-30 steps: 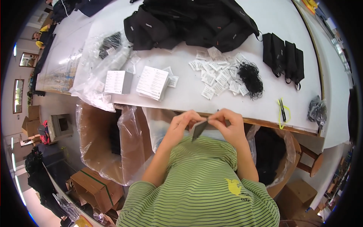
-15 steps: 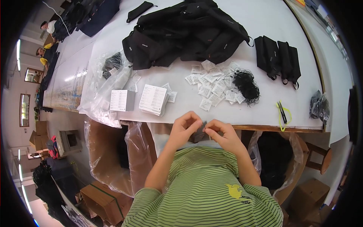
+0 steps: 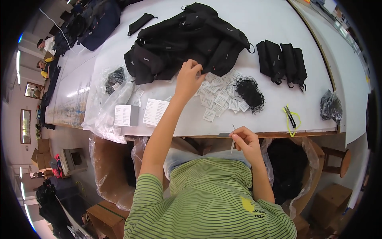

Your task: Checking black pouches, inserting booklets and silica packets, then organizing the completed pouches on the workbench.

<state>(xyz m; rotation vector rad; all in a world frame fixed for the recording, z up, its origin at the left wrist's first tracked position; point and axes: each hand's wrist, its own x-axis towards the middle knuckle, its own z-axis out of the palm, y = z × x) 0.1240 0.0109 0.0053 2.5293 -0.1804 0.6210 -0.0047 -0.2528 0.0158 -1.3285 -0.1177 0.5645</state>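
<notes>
My left hand (image 3: 188, 78) reaches out over the white table (image 3: 258, 24). Its bent fingers rest where a scatter of small white tags (image 3: 217, 97) meets a heap of black bags (image 3: 187, 36). Whether it grips anything I cannot tell. My right hand (image 3: 246, 142) stays close to my chest at the table's front edge, pinched on a thin pale strand (image 3: 232, 146) that hangs down from the fingers. A tangle of black strings (image 3: 250, 91) lies just right of the tags.
Three black pouches (image 3: 281, 59), yellow-handled snips (image 3: 291, 116) and a small bag of dark items (image 3: 330, 105) lie to the right. White card stacks (image 3: 155, 111) and clear plastic bags (image 3: 105, 99) sit left. Plastic-lined boxes (image 3: 113, 171) stand under the table. Other people sit far left.
Both hands were together at my chest on a small dark piece. My left hand has since stretched forward to the tags and bags; my right hand stays back with the strand.
</notes>
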